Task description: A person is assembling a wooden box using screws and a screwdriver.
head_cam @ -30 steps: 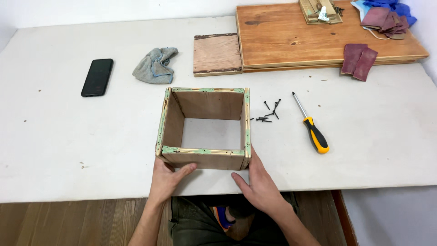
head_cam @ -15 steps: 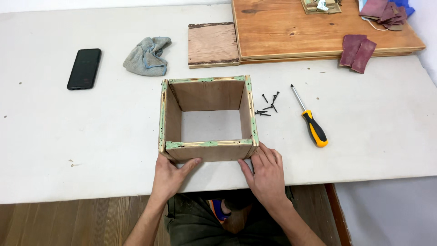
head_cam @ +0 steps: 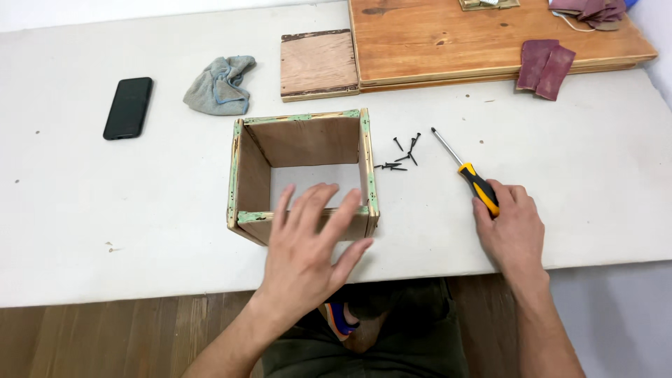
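So the right hand (head_cam: 513,225) just came off the wooden box frame (head_cam: 302,175) and dropped onto the screwdriver (head_cam: 467,173), fingers curling over its yellow-black handle, looks to me like driving screws is up. Screwdriver lies diagonal right of the frame, near the desk's (head_cam: 105,210) front edge, tip toward the far-left, by the loose black screws (head_cam: 400,155). Left hand (head_cam: 311,241) is spread wide, holding nothing, over the frame's front wall. Phone (head_cam: 128,107) and rag (head_cam: 220,85) sit far-left.

White table (head_cam: 105,203): phone (head_cam: 128,107), rag (head_cam: 220,85), wooden frame (head_cam: 302,175), screws (head_cam: 400,152), screwdriver (head_cam: 467,173), boards (head_cam: 490,35)
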